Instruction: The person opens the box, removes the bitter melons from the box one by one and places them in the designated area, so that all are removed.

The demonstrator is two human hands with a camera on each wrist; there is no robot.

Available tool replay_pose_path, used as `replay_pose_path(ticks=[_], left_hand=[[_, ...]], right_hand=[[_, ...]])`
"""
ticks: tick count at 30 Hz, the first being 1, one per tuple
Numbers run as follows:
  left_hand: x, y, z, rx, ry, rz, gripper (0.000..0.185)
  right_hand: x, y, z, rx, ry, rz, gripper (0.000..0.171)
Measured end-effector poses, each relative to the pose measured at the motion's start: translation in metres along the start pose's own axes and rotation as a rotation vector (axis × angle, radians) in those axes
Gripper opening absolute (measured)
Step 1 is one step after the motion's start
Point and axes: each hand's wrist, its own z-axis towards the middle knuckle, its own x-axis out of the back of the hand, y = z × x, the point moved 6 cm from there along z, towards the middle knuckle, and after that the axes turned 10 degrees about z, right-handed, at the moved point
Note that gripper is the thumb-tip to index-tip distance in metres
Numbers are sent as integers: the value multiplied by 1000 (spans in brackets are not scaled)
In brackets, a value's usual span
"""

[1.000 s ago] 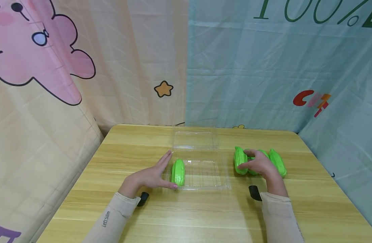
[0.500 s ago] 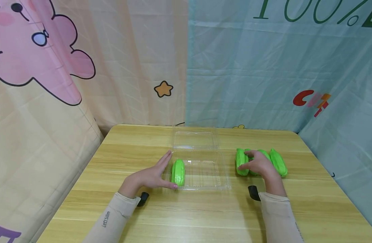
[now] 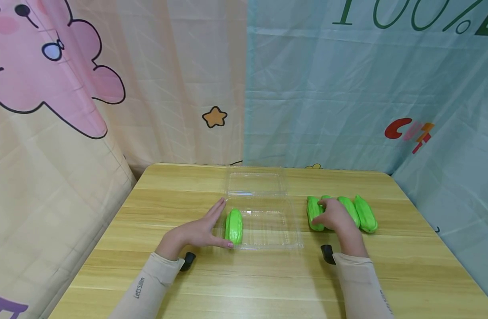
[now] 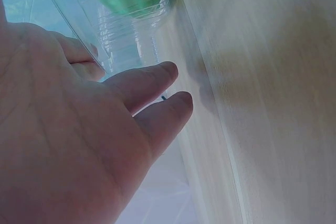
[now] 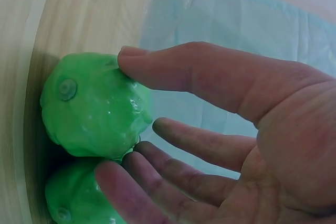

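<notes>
My left hand [image 3: 204,230] has its fingers and thumb spread at the left side of a clear plastic clamshell box [image 3: 267,246], which lies with its lid [image 3: 255,182] folded back. Inside the box, along its left wall, lies one glossy green, ridged, oblong vegetable [image 3: 234,227] that looks like a plastic model. At the right, my right hand [image 3: 339,217] reaches over a row of several like vegetables. In the right wrist view, my thumb [image 5: 157,66] touches the leftmost vegetable [image 5: 92,108]. Its other fingers extend loosely by the gap to the second vegetable [image 5: 79,192], partly covering it.
The wooden table [image 3: 244,283] ends at a printed cloth backdrop [image 3: 180,88] behind it. Farthest right in the row, two more green vegetables [image 3: 365,215] lie side by side. Bare tabletop separates the box from the row.
My right hand has shifted slightly left, uncovering more of the right-hand vegetables. The leftmost vegetable moved a little right and then back left. My left hand stays at the box.
</notes>
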Motion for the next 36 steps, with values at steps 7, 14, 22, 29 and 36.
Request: replay_pose_path(ticks=[7, 14, 22, 29, 36], left_hand=[[0, 0, 0, -4, 0, 5, 133], [0, 0, 0, 0, 1, -1, 131], [-1, -1, 0, -2, 4, -7, 130], [-1, -1, 1, -7, 5, -7, 131], [-1, -1, 1, -11, 4, -6, 130]], right_hand=[[-1, -1, 0, 5, 6, -13, 80], [0, -5, -3, 3, 18, 30, 81], [1, -11, -7, 18, 29, 59, 76], [0, -13, -7, 42, 34, 59, 73], [0, -18, -6, 85, 38, 111, 73]])
